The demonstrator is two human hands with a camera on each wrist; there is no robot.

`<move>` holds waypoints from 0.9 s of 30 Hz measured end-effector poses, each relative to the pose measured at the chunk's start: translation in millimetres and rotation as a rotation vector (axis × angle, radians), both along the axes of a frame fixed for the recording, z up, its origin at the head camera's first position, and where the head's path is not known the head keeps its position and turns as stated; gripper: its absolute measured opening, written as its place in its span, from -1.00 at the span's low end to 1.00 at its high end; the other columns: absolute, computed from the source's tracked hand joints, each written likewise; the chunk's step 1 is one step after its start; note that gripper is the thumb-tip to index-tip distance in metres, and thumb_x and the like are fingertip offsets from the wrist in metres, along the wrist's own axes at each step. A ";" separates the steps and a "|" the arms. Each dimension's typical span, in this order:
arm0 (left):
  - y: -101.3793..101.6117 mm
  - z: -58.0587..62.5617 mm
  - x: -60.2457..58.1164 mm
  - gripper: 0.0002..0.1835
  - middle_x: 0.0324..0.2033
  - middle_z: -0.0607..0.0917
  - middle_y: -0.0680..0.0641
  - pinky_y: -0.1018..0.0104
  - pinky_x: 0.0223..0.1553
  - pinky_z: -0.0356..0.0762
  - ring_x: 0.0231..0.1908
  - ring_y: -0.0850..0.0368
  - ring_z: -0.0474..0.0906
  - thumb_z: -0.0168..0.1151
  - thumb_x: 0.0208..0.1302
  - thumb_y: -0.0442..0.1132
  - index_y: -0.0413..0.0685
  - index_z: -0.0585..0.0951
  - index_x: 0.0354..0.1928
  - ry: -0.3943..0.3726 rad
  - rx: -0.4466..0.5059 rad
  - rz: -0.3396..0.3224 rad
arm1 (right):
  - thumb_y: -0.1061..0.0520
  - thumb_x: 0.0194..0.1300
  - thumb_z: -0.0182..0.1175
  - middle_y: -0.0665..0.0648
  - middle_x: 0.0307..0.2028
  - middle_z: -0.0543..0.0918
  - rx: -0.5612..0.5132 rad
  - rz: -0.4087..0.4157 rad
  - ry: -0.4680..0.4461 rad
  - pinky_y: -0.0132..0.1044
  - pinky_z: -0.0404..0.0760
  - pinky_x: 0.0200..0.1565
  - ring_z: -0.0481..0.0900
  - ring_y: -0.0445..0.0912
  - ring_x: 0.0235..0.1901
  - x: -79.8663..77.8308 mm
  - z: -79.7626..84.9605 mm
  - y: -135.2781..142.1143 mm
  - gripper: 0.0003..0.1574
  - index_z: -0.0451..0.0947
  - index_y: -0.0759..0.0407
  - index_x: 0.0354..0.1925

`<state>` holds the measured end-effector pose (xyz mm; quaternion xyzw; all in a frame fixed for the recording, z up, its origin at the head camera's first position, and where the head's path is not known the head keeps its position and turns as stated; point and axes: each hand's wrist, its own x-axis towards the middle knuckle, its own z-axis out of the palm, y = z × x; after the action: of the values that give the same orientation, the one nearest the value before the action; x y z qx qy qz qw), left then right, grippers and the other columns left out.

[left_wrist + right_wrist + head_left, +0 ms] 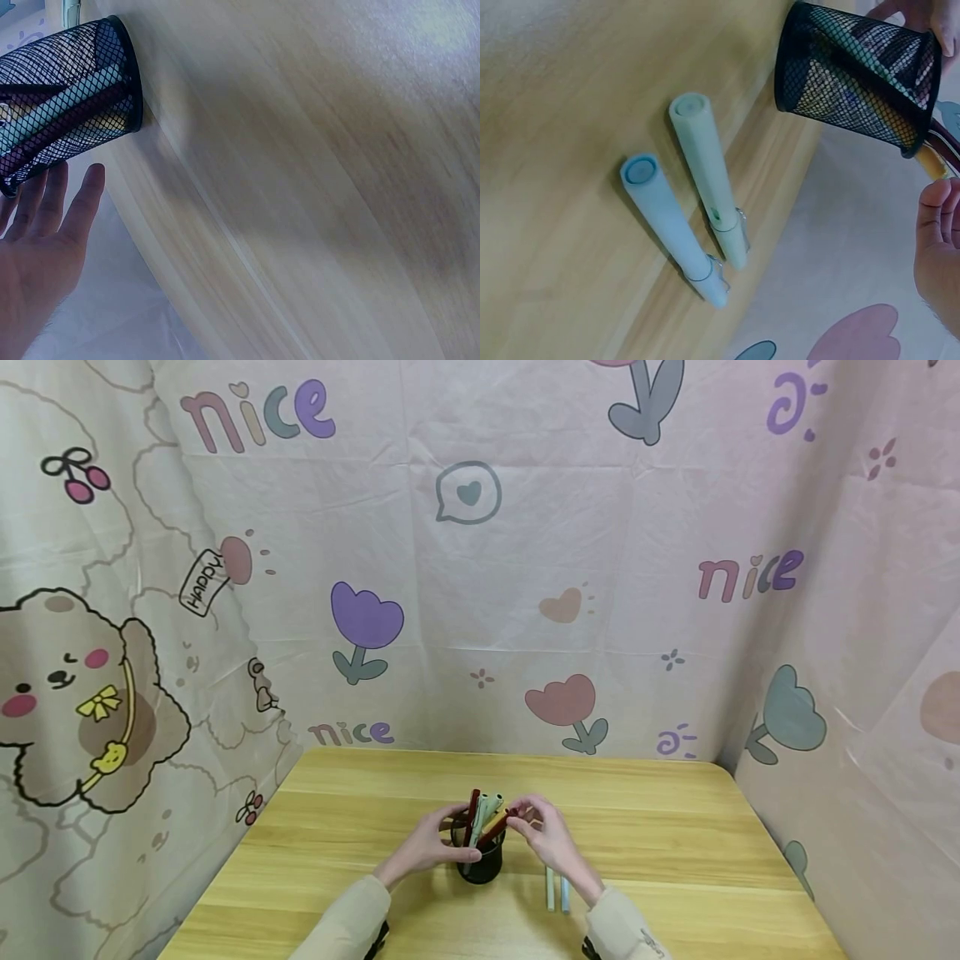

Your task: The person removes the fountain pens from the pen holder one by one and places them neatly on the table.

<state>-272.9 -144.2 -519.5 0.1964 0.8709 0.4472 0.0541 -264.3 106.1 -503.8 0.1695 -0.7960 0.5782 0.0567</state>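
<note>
A black mesh pen holder (pixel 480 867) stands upright on the table, filled with several pens. My left hand (pixel 431 842) holds it round the rim from the left, with the thumb in front. Inside lean a dark red pen (pixel 472 814), pale green pens (pixel 482 814) and a yellow pen (pixel 495 819). At the right side of the rim, my right hand (pixel 543 833) pinches the upper end of another dark red pen (pixel 491 830), whose lower part is inside the holder. The mesh and its pens also show in the right wrist view, where the holder (pixel 855 82) appears sideways.
A light green pen (pixel 705 165) and a light blue pen (pixel 671 225) lie side by side on the wooden table (pixel 360 793), just below my right hand in the head view. A patterned cloth (pixel 480 577) hangs behind the table and along both sides.
</note>
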 end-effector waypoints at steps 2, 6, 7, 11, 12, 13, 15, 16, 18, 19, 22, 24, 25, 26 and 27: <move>0.3 -0.1 0.1 0.00 0.36 0.47 -0.31 -0.46 0.25 0.40 0.30 -0.36 0.42 0.58 0.00 0.09 -0.08 0.34 0.45 0.001 -0.003 0.001 | 0.27 0.30 0.31 0.21 -0.23 0.61 0.001 -0.003 -0.001 -0.46 0.68 -0.29 0.52 -0.30 -0.36 0.5 1.8 0.3 -0.80 0.59 0.27 -0.10; 0.5 -0.3 -0.1 0.00 0.36 0.47 -0.31 -0.48 0.26 0.37 0.31 -0.37 0.41 0.58 0.00 0.09 -0.07 0.34 0.46 0.003 -0.001 0.001 | 0.28 0.30 0.30 0.21 -0.24 0.59 -0.033 -0.009 0.008 -0.45 0.65 -0.35 0.51 -0.29 -0.38 0.9 6.1 1.6 -0.80 0.58 0.31 -0.11; 0.5 -0.3 -0.2 0.00 0.36 0.47 -0.30 -0.47 0.26 0.37 0.31 -0.36 0.41 0.58 0.00 0.09 -0.07 0.34 0.46 0.003 0.001 0.000 | 0.29 0.31 0.30 0.22 -0.24 0.59 -0.042 -0.011 0.015 -0.47 0.63 -0.38 0.50 -0.29 -0.38 1.1 7.4 2.0 -0.80 0.57 0.33 -0.11; 0.6 -0.5 -0.4 -0.01 0.36 0.48 -0.29 -0.45 0.26 0.38 0.30 -0.36 0.42 0.58 0.01 0.08 -0.07 0.34 0.45 0.006 0.004 -0.003 | 0.31 0.32 0.28 0.24 -0.24 0.59 -0.082 -0.012 0.045 -0.51 0.58 -0.42 0.50 -0.31 -0.39 1.5 11.0 3.6 -0.81 0.56 0.36 -0.11; 0.5 -0.6 -0.5 -0.01 0.36 0.47 -0.29 -0.45 0.27 0.38 0.31 -0.36 0.42 0.58 0.01 0.08 -0.06 0.34 0.46 0.006 0.003 -0.003 | 0.32 0.32 0.28 0.25 -0.23 0.59 -0.087 -0.012 0.050 -0.51 0.58 -0.42 0.51 -0.31 -0.39 1.5 11.6 4.1 -0.81 0.55 0.36 -0.11; 0.6 -0.6 -0.4 -0.01 0.36 0.47 -0.29 -0.46 0.26 0.38 0.31 -0.36 0.42 0.58 0.01 0.08 -0.06 0.35 0.46 0.008 0.000 -0.002 | 0.32 0.32 0.27 0.27 -0.22 0.60 -0.095 -0.009 0.053 -0.51 0.59 -0.42 0.52 -0.31 -0.39 1.6 12.2 4.3 -0.79 0.54 0.38 -0.09; 0.7 -0.7 -0.4 -0.01 0.37 0.46 -0.29 -0.47 0.26 0.37 0.32 -0.36 0.41 0.58 0.01 0.09 -0.05 0.35 0.46 0.012 -0.008 0.000 | 0.32 0.33 0.25 0.30 -0.21 0.60 -0.112 0.001 0.062 -0.49 0.59 -0.43 0.52 -0.33 -0.40 2.6 13.2 5.1 -0.78 0.52 0.38 -0.07; 0.8 -0.8 -0.3 -0.01 0.37 0.46 -0.30 -0.48 0.26 0.36 0.32 -0.37 0.40 0.58 0.00 0.09 -0.05 0.35 0.46 0.013 -0.011 0.002 | 0.32 0.34 0.24 0.31 -0.21 0.60 -0.119 0.003 0.060 -0.49 0.59 -0.44 0.52 -0.33 -0.41 3.2 13.8 5.5 -0.77 0.51 0.39 -0.06; 0.9 -0.9 -0.2 -0.01 0.38 0.45 -0.30 -0.49 0.27 0.35 0.33 -0.37 0.39 0.58 0.00 0.10 -0.04 0.35 0.46 0.014 -0.016 0.005 | 0.31 0.35 0.23 0.36 -0.23 0.62 -0.131 0.006 0.050 -0.46 0.61 -0.44 0.52 -0.32 -0.43 4.3 14.5 6.4 -0.76 0.49 0.40 -0.04; 1.0 -0.9 -0.1 -0.01 0.38 0.45 -0.30 -0.50 0.27 0.34 0.33 -0.38 0.39 0.58 0.00 0.10 -0.04 0.35 0.46 0.015 -0.018 0.005 | 0.31 0.36 0.22 0.37 -0.23 0.62 -0.138 0.007 0.044 -0.44 0.62 -0.44 0.52 -0.32 -0.44 5.1 15.0 6.8 -0.75 0.49 0.40 -0.03; 1.1 -0.6 0.3 -0.01 0.39 0.44 -0.30 -0.51 0.27 0.32 0.34 -0.39 0.37 0.58 0.00 0.10 -0.04 0.35 0.46 0.012 -0.020 0.009 | 0.29 0.40 0.19 0.41 -0.19 0.64 -0.158 0.007 0.030 -0.37 0.66 -0.42 0.54 -0.30 -0.45 5.9 15.1 8.0 -0.77 0.47 0.39 -0.03; 1.0 -0.5 0.3 -0.01 0.40 0.43 -0.30 -0.52 0.28 0.31 0.35 -0.39 0.36 0.58 0.00 0.10 -0.03 0.34 0.46 0.010 -0.020 0.011 | 0.29 0.42 0.16 0.45 -0.14 0.65 -0.172 0.012 0.037 -0.36 0.68 -0.40 0.58 -0.25 -0.44 5.8 14.7 8.9 -0.78 0.46 0.39 -0.03; 1.0 -0.4 0.4 -0.01 0.40 0.43 -0.30 -0.52 0.28 0.31 0.35 -0.39 0.36 0.58 0.00 0.10 -0.03 0.34 0.46 0.008 -0.019 0.011 | 0.28 0.44 0.15 0.48 -0.11 0.65 -0.181 0.017 0.049 -0.35 0.69 -0.40 0.59 -0.23 -0.44 5.7 14.3 9.5 -0.80 0.45 0.39 -0.03; 0.9 -0.4 0.4 0.00 0.40 0.42 -0.30 -0.53 0.28 0.31 0.35 -0.40 0.35 0.58 0.00 0.10 -0.03 0.34 0.46 0.007 -0.019 0.011 | 0.28 0.45 0.13 0.52 -0.08 0.64 -0.189 0.024 0.061 -0.35 0.69 -0.40 0.60 -0.21 -0.43 5.3 13.8 10.2 -0.80 0.43 0.40 -0.03; 0.9 -0.4 0.4 0.00 0.41 0.42 -0.30 -0.53 0.28 0.30 0.35 -0.40 0.35 0.58 0.00 0.10 -0.03 0.34 0.46 0.007 -0.019 0.011 | 0.28 0.47 0.10 0.55 -0.07 0.64 -0.195 0.032 0.076 -0.36 0.69 -0.40 0.62 -0.18 -0.44 5.0 13.2 11.1 -0.80 0.40 0.42 -0.03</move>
<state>-272.5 -143.3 -520.0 0.1928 0.8763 0.4387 0.0507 -259.3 117.3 -490.6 0.1977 -0.7304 0.6470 0.0937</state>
